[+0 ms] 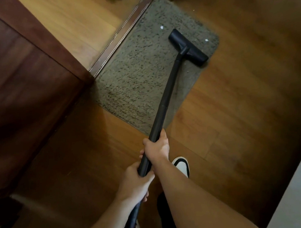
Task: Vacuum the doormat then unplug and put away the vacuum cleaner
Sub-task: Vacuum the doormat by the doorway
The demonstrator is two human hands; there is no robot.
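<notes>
Together, the right hand [157,147] and left hand [135,184] grip the black vacuum wand [169,87], its floor head [180,41] resting on the speckled doormat [137,74]

The view is dim and warm-toned. The brightest patch is the floor [72,23] beyond the threshold at the top, so light seems to come from that side. A soft sheen lies on the boards beside the mat [134,82]. The door [11,82] on the left and the frame's corners sink into dark. The black wand [169,87] shows almost no surface detail. Everything is slightly soft, and straight edges lean near the borders.
</notes>
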